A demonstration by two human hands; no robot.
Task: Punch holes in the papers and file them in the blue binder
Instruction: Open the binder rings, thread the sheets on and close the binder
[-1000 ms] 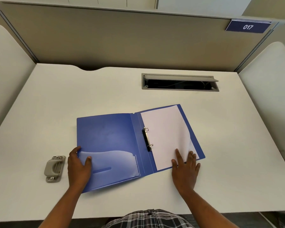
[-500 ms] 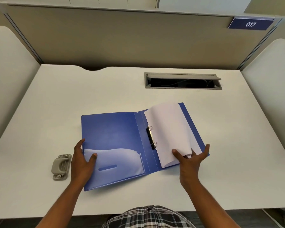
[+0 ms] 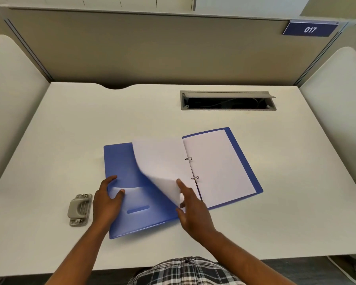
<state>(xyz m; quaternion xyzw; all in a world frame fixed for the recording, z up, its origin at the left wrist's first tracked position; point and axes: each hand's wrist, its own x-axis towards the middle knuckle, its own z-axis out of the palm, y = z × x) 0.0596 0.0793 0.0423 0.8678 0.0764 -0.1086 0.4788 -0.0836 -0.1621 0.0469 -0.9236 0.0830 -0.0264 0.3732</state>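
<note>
Binder lies open on my surface. My left hand presses flat on its inside pocket, fingers spread; my right hand pinches a curled sheet over the rings. Punch sits left.

White worktop with open cable tray at back; beige partition behind, bearing blue "017" sign.
</note>
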